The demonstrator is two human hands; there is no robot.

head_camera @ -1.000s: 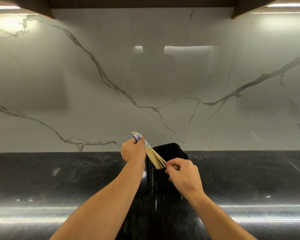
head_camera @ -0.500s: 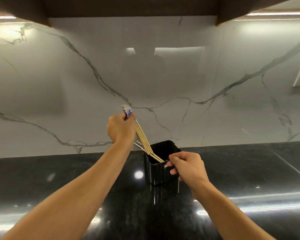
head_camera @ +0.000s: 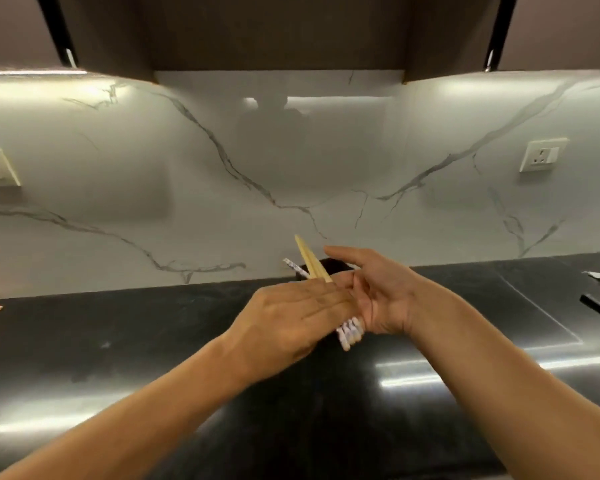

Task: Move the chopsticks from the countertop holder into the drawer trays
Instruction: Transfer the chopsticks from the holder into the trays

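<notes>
Nearest, two bare forearms converging over the dark countertop (head_camera: 153,341). Left hand (head_camera: 291,313) closed over a bundle of chopsticks (head_camera: 312,263), patterned ends poking out just below its fingers, plain wooden tips rising past the knuckles. Long axis of the bundle running from near and slightly right, up and away to the left. Right hand (head_camera: 378,299) touching the left at the bundle, palm turned inward, forefinger stretched out straight, other fingers curled loosely; whether gripping the sticks or only steadying them, cannot tell. Just beyond both hands, mostly hidden behind them, the black holder (head_camera: 336,265), one more patterned stick end leaning out at its left rim. No drawer in view. Probably next: squaring the bundle between both hands, left hand nearer and already carrying the load.
</notes>
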